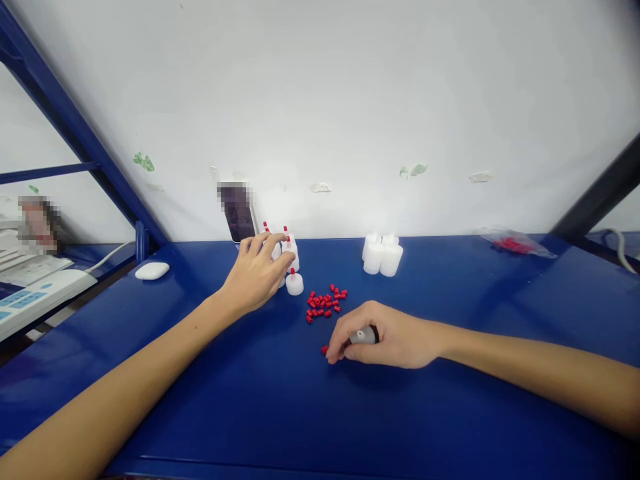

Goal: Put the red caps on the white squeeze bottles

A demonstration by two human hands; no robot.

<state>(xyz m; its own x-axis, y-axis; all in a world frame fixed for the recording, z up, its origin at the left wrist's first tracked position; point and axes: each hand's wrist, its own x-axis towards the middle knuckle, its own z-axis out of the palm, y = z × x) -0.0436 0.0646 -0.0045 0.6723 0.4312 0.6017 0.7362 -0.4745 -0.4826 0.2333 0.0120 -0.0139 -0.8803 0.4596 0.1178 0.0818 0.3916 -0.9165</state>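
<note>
— Your right grip (395, 333)?
— It curls half-closed around a pale spouted bottle (364, 335), beside a loose red cap (325, 349); keep the bottle steady.
— Your left grip (255, 275)?
— Spread over the red-tipped bottles (295, 285); I can't tell whether it holds one. Lift clear; open surface (331, 260) runs rightward, its back edge at the wall (320, 120).

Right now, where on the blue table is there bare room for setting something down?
The blue table is bare along its front, between the forearms, and between the white bottles and the plastic bag. Crowded: around the left hand and red-tipped bottles, the red caps, and the right hand.
</note>
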